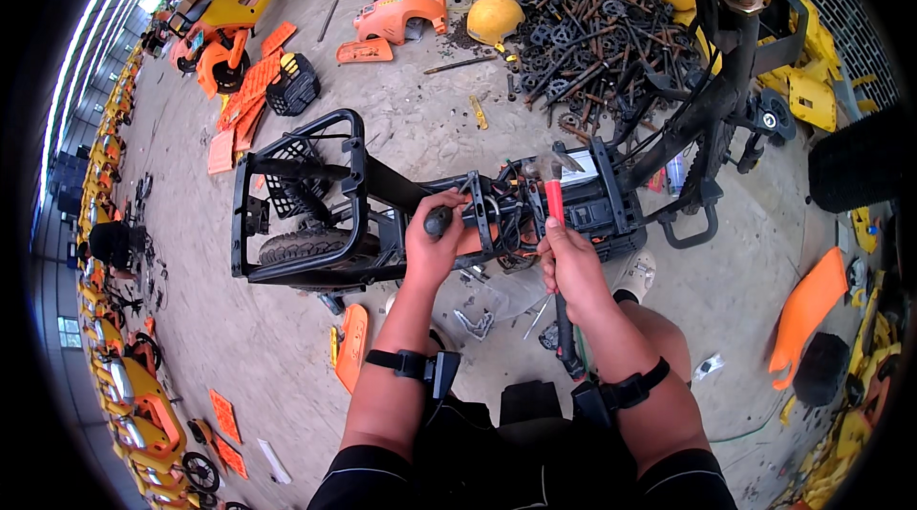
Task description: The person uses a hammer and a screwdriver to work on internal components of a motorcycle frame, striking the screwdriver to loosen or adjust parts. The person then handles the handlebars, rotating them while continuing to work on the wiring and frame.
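A stripped black scooter frame [387, 183] lies across the floor in front of me, its wheel [318, 245] at the left end. My left hand [435, 241] is closed round a tool with a rounded black handle [438, 221] at the frame's middle. The tool's working end is hidden, so its kind cannot be told. My right hand [571, 262] grips a hammer [554, 195] by its red and black handle. Its metal head is raised over the cables and the black box-shaped unit [594, 204] in the frame, and the handle's end hangs toward my body.
Beyond the frame lies a heap of rusty metal parts [611, 47] beside a yellow helmet-shaped shell [495, 19]. Orange panels [808, 305] and a black basket [293, 85] are scattered around. Yellow scooters [143, 414] line the left side, where another person [113, 247] crouches.
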A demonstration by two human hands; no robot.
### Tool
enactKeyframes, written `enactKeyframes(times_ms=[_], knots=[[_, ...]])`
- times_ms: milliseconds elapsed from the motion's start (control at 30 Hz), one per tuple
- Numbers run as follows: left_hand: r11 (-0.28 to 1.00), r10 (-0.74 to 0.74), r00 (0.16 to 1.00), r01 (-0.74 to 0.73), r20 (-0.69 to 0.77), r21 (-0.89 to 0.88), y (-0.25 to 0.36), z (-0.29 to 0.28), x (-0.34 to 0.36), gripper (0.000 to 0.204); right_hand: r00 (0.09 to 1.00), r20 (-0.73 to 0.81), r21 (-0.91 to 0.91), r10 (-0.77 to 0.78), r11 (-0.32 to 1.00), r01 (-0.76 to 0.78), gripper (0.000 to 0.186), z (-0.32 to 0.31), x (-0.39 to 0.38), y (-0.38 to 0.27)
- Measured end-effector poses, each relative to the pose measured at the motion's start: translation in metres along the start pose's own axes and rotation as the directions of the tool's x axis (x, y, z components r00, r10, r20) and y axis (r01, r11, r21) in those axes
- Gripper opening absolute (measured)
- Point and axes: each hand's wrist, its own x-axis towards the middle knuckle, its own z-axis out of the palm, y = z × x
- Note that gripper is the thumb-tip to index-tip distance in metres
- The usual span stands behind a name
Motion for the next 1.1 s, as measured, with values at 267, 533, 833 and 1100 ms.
enactKeyframes(times_ms=[267,533,833,1100], knots=[[1.000,-0.005,0.998,0.006,-0.057,0.017,0.001,0.009,-0.006,0.017,0.868,0.230,-0.335,-0.439,0.802,0.494,0.039,-0.010,-0.031,0.015],[0.997,0.067,0.992,-0.064,-0.107,0.039,-0.026,0.011,-0.011,0.027,0.676,0.445,-0.705,-0.587,0.236,0.669,0.033,0.017,-0.054,0.035],[0.997,0.002,0.994,0.006,-0.106,0.081,0.003,0.000,-0.013,0.025,0.398,0.551,-0.529,-0.734,0.062,0.846,0.029,0.038,-0.106,0.024],[0.988,-0.143,0.983,0.135,-0.113,-0.072,0.010,-0.006,-0.013,0.020,0.651,0.310,-0.774,-0.693,0.213,0.596,0.029,0.033,-0.089,0.038]])
